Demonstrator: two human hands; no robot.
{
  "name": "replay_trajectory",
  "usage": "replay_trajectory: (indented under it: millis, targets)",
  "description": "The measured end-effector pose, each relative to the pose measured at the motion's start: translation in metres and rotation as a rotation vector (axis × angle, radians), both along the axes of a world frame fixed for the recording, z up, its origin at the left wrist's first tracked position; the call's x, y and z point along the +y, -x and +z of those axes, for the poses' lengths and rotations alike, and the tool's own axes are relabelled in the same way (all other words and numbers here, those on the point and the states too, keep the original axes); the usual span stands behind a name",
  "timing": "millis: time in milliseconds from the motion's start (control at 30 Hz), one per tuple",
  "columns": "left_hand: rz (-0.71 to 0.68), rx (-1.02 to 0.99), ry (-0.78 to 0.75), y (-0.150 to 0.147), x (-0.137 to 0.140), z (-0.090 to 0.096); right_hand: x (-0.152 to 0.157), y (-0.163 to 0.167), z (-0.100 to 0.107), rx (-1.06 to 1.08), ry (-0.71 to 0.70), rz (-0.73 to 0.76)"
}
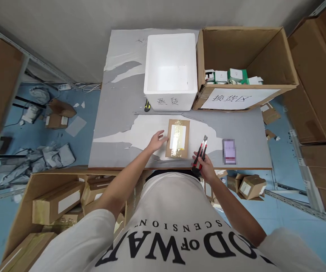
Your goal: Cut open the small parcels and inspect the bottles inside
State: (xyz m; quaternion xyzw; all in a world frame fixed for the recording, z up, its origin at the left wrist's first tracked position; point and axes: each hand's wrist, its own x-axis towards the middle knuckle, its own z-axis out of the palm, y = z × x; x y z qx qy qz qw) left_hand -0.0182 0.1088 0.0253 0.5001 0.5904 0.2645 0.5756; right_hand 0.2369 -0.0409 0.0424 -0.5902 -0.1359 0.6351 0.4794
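A small taped cardboard box (184, 140) with a white label lies flat near the table's front edge. My left hand (157, 141) is at its left side, fingers apart and the fingertips at or just short of the box edge; contact is hard to make out. To the right of the box, my right hand (206, 166) grips a red and black utility knife (200, 154). The knife's blade is out and points away from me, over the table.
Behind stand a white foam box (170, 102) and a large carton (239, 99) holding small green-white boxes. A yellow-black cutter (147, 105) lies by the foam box. A phone-like purple screen (229, 152) is at right. A big carton of parcels (57, 173) sits lower left.
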Motion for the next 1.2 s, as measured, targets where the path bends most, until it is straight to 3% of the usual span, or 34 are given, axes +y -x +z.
replay_trajectory:
  millis: [100, 200, 367, 500, 667, 900, 1067, 1200]
  targets:
    - [-0.028, 0.027, -0.074, -0.009, 0.046, 0.004, -0.020, 0.013, 0.003, 0.181, 0.117, -0.029]
    - [-0.127, 0.060, -0.120, -0.019, 0.077, 0.004, -0.024, 0.023, 0.002, 0.279, 0.148, -0.033]
    - [-0.206, 0.132, -0.138, -0.032, 0.086, -0.004, -0.017, 0.035, -0.002, 0.276, 0.083, -0.066]
    - [-0.135, 0.185, -0.188, -0.029, 0.075, -0.004, -0.008, 0.039, 0.002, 0.194, 0.027, -0.017]
    - [-0.007, 0.194, -0.225, -0.002, 0.056, 0.005, 0.010, 0.027, 0.012, 0.053, -0.030, -0.008]
    - [0.167, 0.140, -0.187, 0.040, 0.005, 0.005, 0.076, -0.015, 0.023, -0.038, -0.145, -0.004]
    - [0.261, 0.067, -0.099, 0.036, -0.041, -0.011, 0.124, -0.023, 0.023, -0.126, -0.227, 0.105]
    - [0.255, 0.041, -0.063, 0.029, -0.062, -0.019, 0.135, -0.018, 0.021, -0.183, -0.257, 0.190]
